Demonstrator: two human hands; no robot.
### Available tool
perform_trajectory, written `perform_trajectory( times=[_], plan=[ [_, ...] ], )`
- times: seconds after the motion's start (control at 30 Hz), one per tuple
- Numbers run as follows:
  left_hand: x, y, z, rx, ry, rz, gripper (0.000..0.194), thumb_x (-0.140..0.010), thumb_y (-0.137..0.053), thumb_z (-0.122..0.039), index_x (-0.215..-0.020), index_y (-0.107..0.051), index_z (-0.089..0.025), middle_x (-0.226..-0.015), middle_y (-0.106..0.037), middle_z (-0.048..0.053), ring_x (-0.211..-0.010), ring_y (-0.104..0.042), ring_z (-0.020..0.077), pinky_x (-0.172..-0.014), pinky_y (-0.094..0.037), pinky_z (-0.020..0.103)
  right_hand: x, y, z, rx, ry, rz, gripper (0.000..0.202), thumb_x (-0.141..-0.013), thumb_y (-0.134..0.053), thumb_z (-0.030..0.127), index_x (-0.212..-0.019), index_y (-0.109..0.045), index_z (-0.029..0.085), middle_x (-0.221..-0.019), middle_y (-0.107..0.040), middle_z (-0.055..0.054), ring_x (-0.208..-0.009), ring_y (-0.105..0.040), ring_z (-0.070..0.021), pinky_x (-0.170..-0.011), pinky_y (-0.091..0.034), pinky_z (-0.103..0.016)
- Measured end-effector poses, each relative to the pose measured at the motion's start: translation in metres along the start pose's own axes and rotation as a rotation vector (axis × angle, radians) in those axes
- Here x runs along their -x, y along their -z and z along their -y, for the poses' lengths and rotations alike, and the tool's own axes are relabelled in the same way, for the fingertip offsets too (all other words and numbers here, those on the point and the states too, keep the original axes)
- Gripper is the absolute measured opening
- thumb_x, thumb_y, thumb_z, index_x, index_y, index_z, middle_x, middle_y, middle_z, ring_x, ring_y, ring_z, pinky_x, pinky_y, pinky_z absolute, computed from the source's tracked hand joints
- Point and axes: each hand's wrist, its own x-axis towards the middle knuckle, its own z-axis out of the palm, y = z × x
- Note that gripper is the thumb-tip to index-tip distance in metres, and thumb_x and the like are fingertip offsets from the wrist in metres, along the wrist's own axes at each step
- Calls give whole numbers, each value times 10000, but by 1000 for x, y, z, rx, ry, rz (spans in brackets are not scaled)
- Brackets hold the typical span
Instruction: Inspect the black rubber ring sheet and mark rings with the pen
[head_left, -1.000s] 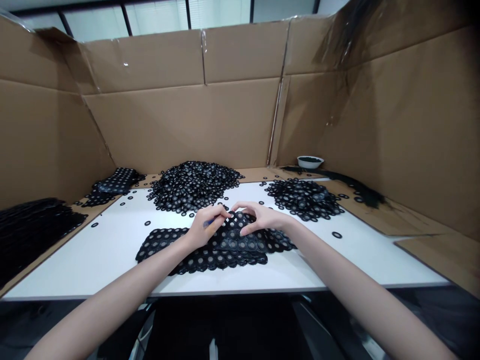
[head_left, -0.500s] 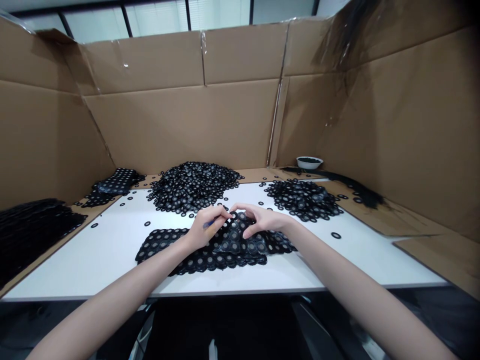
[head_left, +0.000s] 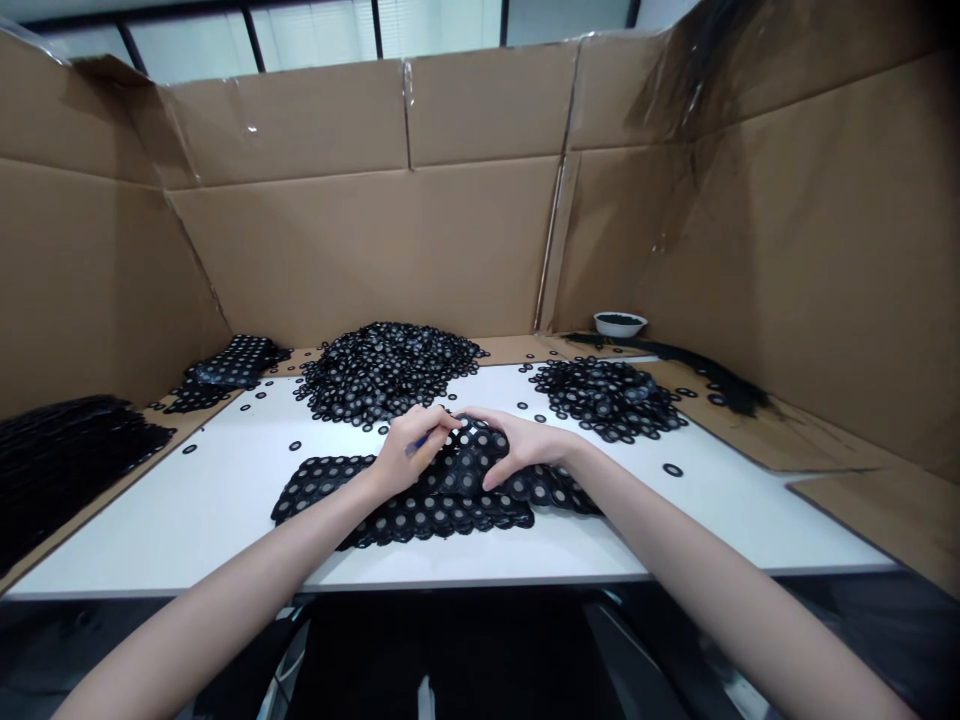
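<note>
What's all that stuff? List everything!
Ring sheets: several, black, middle
Slim tool: one, blue, middle
Ring heaps: two, black, back middle, right
Loose rings: many, black, scattered
Sheet stacks: two, black, left, back left
Bowl: one, white, back right
Strand bundle: one, black, right
Tabletop: one, white, centre
Cardboard walls: three, brown, around
Flat cardboard: several, brown, sides
Windows: several, pale, top
Things underneath: unclear, mostly dark
Left hand: one, bare, middle
Right hand: one, bare, middle
Arms: two, bare, front

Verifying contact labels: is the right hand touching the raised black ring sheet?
Touching. The head view shows the right hand curled around the raised black ring sheet, thumb against its near face.
</note>
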Motion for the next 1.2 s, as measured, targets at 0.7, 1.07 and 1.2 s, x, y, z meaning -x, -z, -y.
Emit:
perform_trajectory(
  times=[0.7,1.07,1.2],
  plan=[
    [-1,3,-9,176,88,-9,200,-853,-449,-253,-812,-619,-155,-769,-622,22,-706,-549,135,-670,-411,250,1,0,10,-15,-66,9,454,-640,-672,519,-916,-612,164,-925,-626,-31,-854,-557,-226,-735,-438,-298],
    [-2,5,1,520,299,-47,109,-718,-501,-154,-670,-597,-135,-543,-511,-19,-474,-441,87,-474,-335,218,-2,-2,4,16,-8,9,402,-647,-668,487,-857,-612,149,-820,-601,-14,-756,-524,-175,-669,-417,-259],
    [1,6,-2,359,185,-3,141,-725,-499,-155,-650,-619,-159,-514,-512,-27,-525,-459,110,-698,-438,308,-2,-2,3,30,-29,-19,409,-634,-679,484,-867,-632,152,-796,-605,-13,-739,-518,-178,-646,-407,-257]
  ],
)
